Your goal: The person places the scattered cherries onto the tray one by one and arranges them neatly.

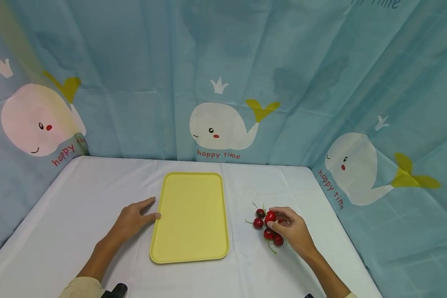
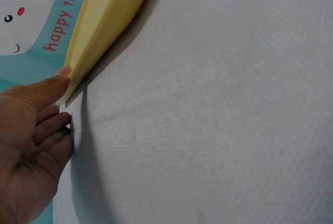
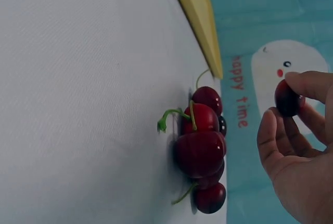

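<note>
A yellow rectangular tray (image 1: 191,218) lies flat on the white cloth. My left hand (image 1: 131,221) is at its left side, thumb touching the rim and the other fingers loosely extended, not wrapped round it. To the tray's right, my right hand (image 1: 297,235) pinches a dark red cherry (image 3: 289,100) between thumb and fingertips. In the right wrist view that cherry is raised clear of the cloth. Below and beside it rests a cluster of several red cherries (image 1: 258,223), some with green stems. Part of the cluster is hidden behind the right hand in the head view.
White cloth (image 1: 108,186) covers the table. Blue curtains (image 1: 134,103) printed with whales stand behind the table and along both sides. A black strap piece (image 1: 117,289) shows near the left sleeve (image 1: 82,287).
</note>
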`<action>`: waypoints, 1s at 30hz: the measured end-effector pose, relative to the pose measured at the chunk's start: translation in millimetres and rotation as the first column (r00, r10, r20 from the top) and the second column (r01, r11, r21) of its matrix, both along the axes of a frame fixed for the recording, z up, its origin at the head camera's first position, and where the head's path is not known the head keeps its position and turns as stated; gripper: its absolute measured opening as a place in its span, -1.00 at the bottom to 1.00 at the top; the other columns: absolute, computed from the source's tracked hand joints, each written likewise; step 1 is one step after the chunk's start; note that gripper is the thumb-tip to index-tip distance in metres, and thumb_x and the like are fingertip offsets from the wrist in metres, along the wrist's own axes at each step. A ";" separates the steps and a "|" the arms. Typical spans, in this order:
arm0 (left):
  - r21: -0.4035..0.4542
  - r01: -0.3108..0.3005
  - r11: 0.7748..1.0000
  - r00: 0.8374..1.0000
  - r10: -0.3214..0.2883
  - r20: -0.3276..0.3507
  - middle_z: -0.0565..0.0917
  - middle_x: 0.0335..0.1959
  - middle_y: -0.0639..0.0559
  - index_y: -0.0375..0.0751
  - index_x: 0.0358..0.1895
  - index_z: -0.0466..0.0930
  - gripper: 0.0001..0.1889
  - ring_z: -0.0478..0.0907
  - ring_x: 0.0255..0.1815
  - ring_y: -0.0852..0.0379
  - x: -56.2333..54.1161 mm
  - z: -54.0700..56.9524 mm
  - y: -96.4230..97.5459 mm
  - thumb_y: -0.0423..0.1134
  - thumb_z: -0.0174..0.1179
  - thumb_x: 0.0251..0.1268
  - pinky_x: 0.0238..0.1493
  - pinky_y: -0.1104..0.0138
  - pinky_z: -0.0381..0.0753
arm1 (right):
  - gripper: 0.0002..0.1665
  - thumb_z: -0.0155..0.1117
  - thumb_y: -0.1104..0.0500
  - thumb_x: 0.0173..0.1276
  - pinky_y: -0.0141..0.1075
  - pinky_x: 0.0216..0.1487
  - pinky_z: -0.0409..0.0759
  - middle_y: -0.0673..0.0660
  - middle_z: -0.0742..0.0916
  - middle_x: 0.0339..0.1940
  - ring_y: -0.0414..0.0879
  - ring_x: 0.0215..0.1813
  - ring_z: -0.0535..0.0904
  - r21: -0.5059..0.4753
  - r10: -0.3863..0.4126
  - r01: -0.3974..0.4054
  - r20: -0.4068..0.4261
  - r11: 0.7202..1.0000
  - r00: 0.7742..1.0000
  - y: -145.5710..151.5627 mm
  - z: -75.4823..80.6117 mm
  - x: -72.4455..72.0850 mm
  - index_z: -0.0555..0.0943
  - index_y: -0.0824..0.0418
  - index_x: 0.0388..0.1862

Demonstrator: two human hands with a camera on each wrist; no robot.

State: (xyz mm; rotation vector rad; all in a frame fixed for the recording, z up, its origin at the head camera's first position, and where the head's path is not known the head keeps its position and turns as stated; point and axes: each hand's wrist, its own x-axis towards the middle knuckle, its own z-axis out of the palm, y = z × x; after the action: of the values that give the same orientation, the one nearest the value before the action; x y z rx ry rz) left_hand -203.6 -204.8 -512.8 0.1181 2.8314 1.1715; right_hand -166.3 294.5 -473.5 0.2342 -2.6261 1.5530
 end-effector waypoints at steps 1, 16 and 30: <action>-0.002 0.000 1.000 1.000 0.000 0.004 0.41 0.53 -0.41 -0.34 0.56 0.38 -0.15 0.27 0.57 -0.51 0.0 -0.1 0.2 0.11 0.42 0.38 0.50 -0.37 0.35 | -0.50 0.54 0.10 0.40 -0.50 0.15 0.70 0.03 0.70 0.13 -0.13 0.09 0.70 0.002 0.002 -0.002 0.001 1.000 1.000 -0.9 -0.2 -0.3 0.68 0.14 0.28; 0.002 -0.009 1.000 1.000 0.009 0.008 0.40 0.54 -0.39 -0.34 0.56 0.38 -0.15 0.27 0.57 -0.49 0.6 -1.1 1.9 0.09 0.43 0.38 0.52 -0.35 0.34 | -0.54 0.56 0.16 0.37 -0.31 -0.06 0.84 0.13 0.70 0.13 0.10 -0.03 0.73 -0.087 0.073 -0.071 0.024 0.994 0.997 -15.4 -1.1 -3.1 0.71 0.07 0.23; 0.005 -0.004 1.000 1.000 0.004 -0.021 0.40 0.53 -0.43 -0.38 0.55 0.39 -0.16 0.29 0.56 -0.50 0.2 -0.8 1.5 0.08 0.43 0.38 0.50 -0.35 0.37 | -0.53 0.57 0.14 0.36 -0.29 -0.27 0.80 0.08 0.70 0.06 0.10 -0.07 0.67 -0.073 0.088 -0.086 0.026 0.994 0.996 -35.0 -4.4 -7.2 0.72 0.12 0.22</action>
State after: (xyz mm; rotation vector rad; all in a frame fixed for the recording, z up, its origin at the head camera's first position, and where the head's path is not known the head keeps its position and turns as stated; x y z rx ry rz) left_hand -203.4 -203.3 -513.6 0.1256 2.8485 1.1859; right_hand -173.5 259.5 -478.0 0.3277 -2.6088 1.6860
